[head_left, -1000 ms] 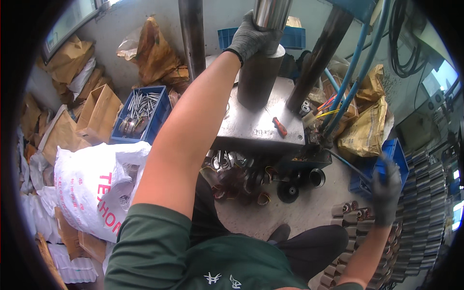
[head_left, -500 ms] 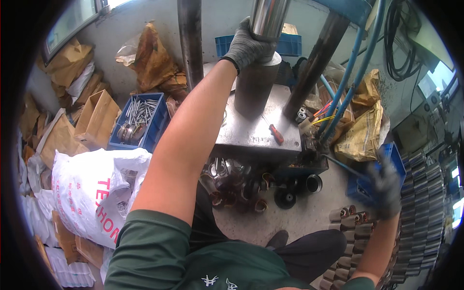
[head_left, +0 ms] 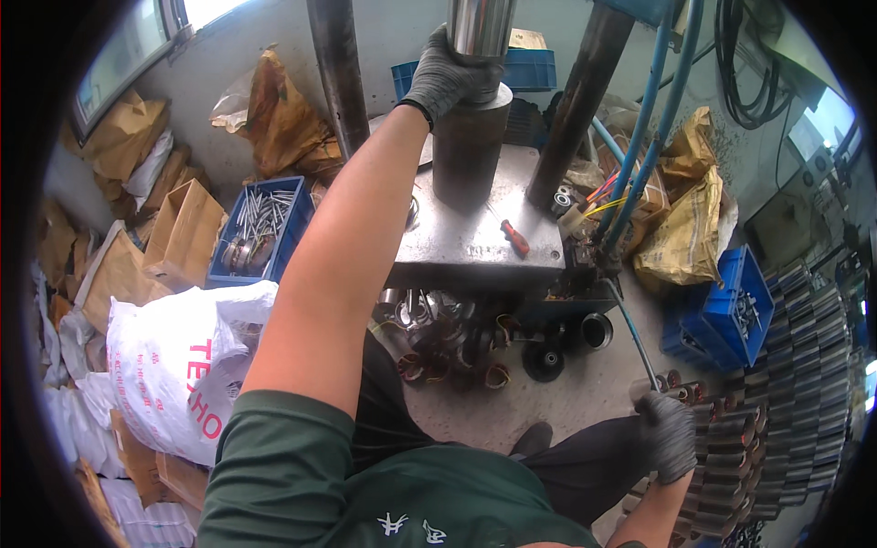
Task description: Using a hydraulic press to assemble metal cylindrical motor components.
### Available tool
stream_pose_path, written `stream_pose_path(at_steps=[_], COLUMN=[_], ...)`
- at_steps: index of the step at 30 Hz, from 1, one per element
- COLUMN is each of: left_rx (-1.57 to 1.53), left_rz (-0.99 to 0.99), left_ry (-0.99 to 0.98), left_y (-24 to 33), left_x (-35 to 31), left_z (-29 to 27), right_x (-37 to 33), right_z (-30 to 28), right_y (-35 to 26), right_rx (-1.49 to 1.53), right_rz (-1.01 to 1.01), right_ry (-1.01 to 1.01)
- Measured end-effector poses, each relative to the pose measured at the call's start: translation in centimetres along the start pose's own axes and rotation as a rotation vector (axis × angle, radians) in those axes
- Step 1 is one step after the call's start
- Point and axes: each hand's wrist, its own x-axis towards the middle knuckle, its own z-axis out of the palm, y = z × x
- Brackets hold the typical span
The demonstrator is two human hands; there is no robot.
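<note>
At far left, a window [head_left: 123,59] is set in a pale wall [head_left: 215,87], with paper bags [head_left: 119,137] heaped below it and a white sack [head_left: 155,365] nearer the person. Next, a left bin [head_left: 296,219], blue, holds metal rods. At centre, the gloved left hand [head_left: 452,78] is at the lower end of the steel cylinder [head_left: 480,27], just above the dark cylinder [head_left: 468,155]; its fingers are bent, but whether they are clamped cannot be told, the far side being hidden. The dark cylinder stands upright on a worn metal plate [head_left: 434,245]; a screwdriver [head_left: 516,239] lies on the plate to its right. Round parts [head_left: 546,360] sit on the concrete floor [head_left: 548,402] below. Further right, the gloved right hand [head_left: 670,438] has its fingers curled together on the end of the lever [head_left: 632,324]. Beyond are a yellow bag [head_left: 681,242], a blue right bin [head_left: 715,315] and rows of metal cores [head_left: 790,393]. Compared with half a second earlier, the right hand has moved down and inward, the lever points more steeply downward, and the right bin's contents are exposed. The left hand remains at the steel cylinder.
</note>
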Motion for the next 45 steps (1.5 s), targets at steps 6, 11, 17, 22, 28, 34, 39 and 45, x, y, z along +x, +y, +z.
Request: stream_pose_path(at_steps=[6, 11, 17, 22, 28, 34, 39, 45], left_rx=[1.180, 1.176, 1.242, 1.241, 1.136, 1.293, 1.361, 1.363], left_rz=[0.440, 0.381, 0.352, 0.383, 0.368, 0.294, 0.335, 0.376], left_ry=[0.179, 0.205, 0.251, 0.206, 0.196, 0.231, 0.259, 0.246], left_y=[-0.3, 0.1, 0.2, 0.0, -0.1, 0.3, 0.3, 0.2], left_x=[-1.4, -2.3, -2.4, -1.0, -0.9, -1.9, -2.2, -2.3], left_z=[-2.7, -2.6, -2.6, -3.6, -3.5, -2.6, -2.4, -2.4], right_x=[0.2, 0.4, 0.6, 0.7, 0.8, 1.2, 2.5, 2.9], right_z=[0.1, -0.5, -1.1, -1.2, -1.3, -2.0, -3.4, -4.1], right_y=[0.2, -0.6, -1.3, -1.5, -1.3, -1.2, -0.7, 0.1], right_rx=[-0.044, -0.026, 0.027, 0.043, 0.049, 0.045, 0.140, 0.155], right_rz=[-0.097, -0.098, 0.021, 0.061, 0.048, -0.035, -0.083, -0.070], right_ry=[-0.012, 0.027, -0.008, -0.025, -0.031, -0.043, -0.082, -0.080])
